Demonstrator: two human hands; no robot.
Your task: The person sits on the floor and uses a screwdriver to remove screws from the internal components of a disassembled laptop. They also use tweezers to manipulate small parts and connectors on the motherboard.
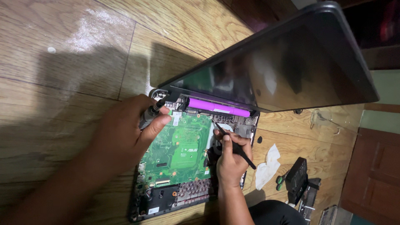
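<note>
Both hands (125, 133) over green motherboard (179, 146)

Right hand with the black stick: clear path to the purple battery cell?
Probably yes. The right hand sits just below the purple battery cell, the black stick already points toward it, and nothing lies between, though the tilted screen overhangs.

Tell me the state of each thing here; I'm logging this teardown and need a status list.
Laptop: bottom cover off, insides exposed.
Screen: hinged open, dark.
Motherboard: uncovered, seated in the chassis.
Purple battery cell: in place by the hinge.
Left hand: shut on a screwdriver.
Right hand: shut on a thin black tool, tip on the board.
White tissue: crumpled on the floor.
</note>
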